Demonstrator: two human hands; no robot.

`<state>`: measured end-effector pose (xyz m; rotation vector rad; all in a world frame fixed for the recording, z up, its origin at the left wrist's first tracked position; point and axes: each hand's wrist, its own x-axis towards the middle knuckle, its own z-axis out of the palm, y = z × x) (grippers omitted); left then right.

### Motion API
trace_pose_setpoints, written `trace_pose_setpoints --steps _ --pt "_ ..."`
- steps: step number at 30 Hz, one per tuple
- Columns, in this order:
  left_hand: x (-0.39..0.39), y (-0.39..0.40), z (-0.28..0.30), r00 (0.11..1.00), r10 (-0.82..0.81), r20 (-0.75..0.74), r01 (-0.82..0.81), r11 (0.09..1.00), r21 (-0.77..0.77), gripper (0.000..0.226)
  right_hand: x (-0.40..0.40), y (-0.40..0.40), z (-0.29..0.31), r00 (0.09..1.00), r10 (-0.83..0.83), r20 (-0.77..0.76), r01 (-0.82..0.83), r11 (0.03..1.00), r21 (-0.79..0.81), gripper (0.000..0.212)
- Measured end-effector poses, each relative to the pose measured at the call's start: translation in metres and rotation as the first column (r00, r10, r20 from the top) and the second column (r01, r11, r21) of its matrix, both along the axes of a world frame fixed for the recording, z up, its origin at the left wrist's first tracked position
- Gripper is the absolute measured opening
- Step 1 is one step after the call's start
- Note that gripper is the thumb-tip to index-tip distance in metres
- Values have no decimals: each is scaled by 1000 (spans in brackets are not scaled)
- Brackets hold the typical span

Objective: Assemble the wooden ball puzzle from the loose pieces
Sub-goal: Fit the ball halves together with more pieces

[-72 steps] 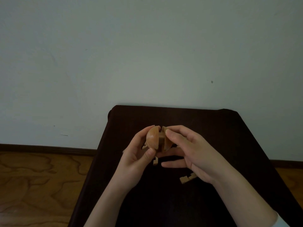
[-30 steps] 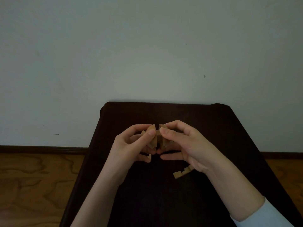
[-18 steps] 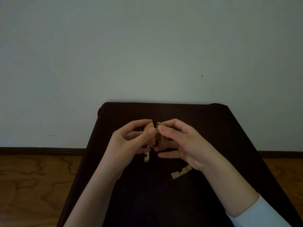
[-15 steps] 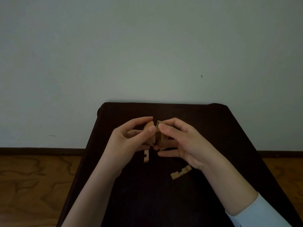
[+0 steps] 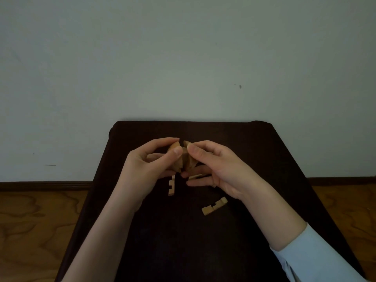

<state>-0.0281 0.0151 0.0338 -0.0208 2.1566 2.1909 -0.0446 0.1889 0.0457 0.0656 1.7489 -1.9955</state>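
Observation:
Both hands hold the partly built wooden ball puzzle (image 5: 184,159) above the dark table (image 5: 264,151). My left hand (image 5: 150,165) grips its left rounded half between thumb and fingers. My right hand (image 5: 215,163) pinches the right half, thumb on top, fingers underneath. A narrow gap shows between the two halves. A notched loose piece (image 5: 172,186) lies on the table just below my left hand. A second notched piece (image 5: 214,206) lies below my right hand. A thin light piece (image 5: 195,176) shows between my right fingers; how it sits I cannot tell.
The table stands against a pale wall (image 5: 183,58). Wooden floor (image 5: 40,220) lies on both sides, below the table's left and right edges. A light blue sleeve (image 5: 313,255) covers my right forearm.
The hands have kept their grip on the puzzle and turned it a little. The notched piece under my left hand now shows more fully. The view has shifted slightly.

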Motion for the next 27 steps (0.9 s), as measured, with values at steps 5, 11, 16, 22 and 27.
trace_pose_setpoints --steps 5,11,16,22,27 --pt "1 0 -1 1000 -7 -6 7 1000 -10 34 -1 1 -1 997 35 63 -31 998 -62 49" --pt "1 -1 -1 1000 -1 -5 1 1000 -11 36 -3 -1 -3 999 14 46 -11 998 -56 48" --pt "0 -1 -1 999 32 9 -32 999 -3 31 -1 4 -5 995 38 -96 -17 977 214 54" --pt "-2 -3 -3 997 79 25 -80 996 27 30 28 59 -24 951 215 -224 16 687 727 44" --pt "-2 -1 -4 997 79 24 -80 996 41 29 49 71 -49 937 308 -166 -12 502 865 53"
